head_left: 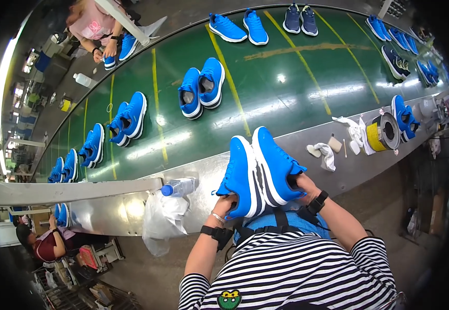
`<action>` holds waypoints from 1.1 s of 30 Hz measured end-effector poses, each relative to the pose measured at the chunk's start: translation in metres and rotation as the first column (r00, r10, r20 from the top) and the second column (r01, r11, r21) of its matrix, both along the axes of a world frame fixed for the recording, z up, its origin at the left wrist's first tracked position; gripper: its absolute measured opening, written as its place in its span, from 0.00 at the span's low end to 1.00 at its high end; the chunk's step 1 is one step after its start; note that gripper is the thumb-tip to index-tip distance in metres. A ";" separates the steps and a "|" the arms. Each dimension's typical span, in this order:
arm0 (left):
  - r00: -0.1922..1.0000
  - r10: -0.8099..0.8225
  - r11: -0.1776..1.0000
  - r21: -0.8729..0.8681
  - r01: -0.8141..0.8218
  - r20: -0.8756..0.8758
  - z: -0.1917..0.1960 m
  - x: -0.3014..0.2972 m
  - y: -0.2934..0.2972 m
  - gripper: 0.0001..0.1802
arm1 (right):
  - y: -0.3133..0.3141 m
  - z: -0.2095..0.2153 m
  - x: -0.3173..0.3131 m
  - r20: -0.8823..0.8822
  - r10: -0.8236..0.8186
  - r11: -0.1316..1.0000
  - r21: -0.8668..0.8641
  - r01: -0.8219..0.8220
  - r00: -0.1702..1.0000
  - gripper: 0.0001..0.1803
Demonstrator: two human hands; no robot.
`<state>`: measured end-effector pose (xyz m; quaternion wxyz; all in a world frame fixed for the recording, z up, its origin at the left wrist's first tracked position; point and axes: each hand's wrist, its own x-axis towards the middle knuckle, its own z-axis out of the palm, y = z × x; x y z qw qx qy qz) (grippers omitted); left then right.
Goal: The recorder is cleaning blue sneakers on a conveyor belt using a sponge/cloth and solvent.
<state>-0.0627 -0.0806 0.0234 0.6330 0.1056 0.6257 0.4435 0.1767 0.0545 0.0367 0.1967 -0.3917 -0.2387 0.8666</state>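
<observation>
A pair of bright blue sneakers is held up in front of me, toes pointing away and white soles turned toward each other. My left hand point(225, 204) is closed around the heel end of the left blue sneaker point(236, 160), its fingers partly hidden in the opening. On the other side, my right hand point(306, 187) grips the right blue sneaker point(276, 157) at its heel opening, with the fingertips out of sight inside. The soles lie close together, and the toes reach over the metal ledge toward the green conveyor belt point(266, 72).
Several blue pairs and some dark pairs stand on the belt. Left on the ledge are a clear bottle point(180, 187) and a plastic bag point(165, 217); right, white cloths point(356, 133) and a yellow-labelled can point(382, 135). A co-worker point(95, 28) handles sneakers across the belt; another sits left.
</observation>
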 end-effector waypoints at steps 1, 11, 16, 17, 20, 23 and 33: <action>0.999 0.014 1.000 0.001 -0.014 0.050 -0.002 0.002 0.002 0.16 | -0.002 0.001 0.003 -0.043 -0.040 0.998 -0.051 0.038 0.998 0.18; 0.982 0.088 0.993 0.062 -0.099 0.166 -0.009 0.012 0.018 0.15 | 0.019 -0.005 0.020 -0.056 -0.038 0.992 -0.123 0.031 0.998 0.15; 0.997 0.053 0.998 0.017 -0.054 0.047 0.005 0.024 0.023 0.19 | 0.027 -0.014 0.032 0.039 0.088 0.996 -0.024 -0.087 0.995 0.16; 0.996 0.077 0.997 0.016 -0.078 0.054 0.009 0.027 0.023 0.21 | 0.028 -0.016 0.033 0.037 0.087 0.996 -0.021 -0.087 0.995 0.16; 0.998 0.025 1.000 0.010 -0.025 0.064 0.009 0.026 0.023 0.24 | 0.032 -0.027 0.041 -0.005 0.096 0.990 -0.102 -0.096 0.995 0.16; 1.000 -0.023 0.999 0.024 0.024 -0.011 0.007 0.027 0.023 0.23 | 0.033 -0.032 0.049 -0.023 0.028 0.990 -0.136 -0.031 0.999 0.17; 0.873 -0.198 0.912 0.242 0.331 -0.447 0.006 0.008 0.019 0.26 | 0.035 -0.034 0.064 0.088 0.106 0.920 0.370 -0.132 0.990 0.25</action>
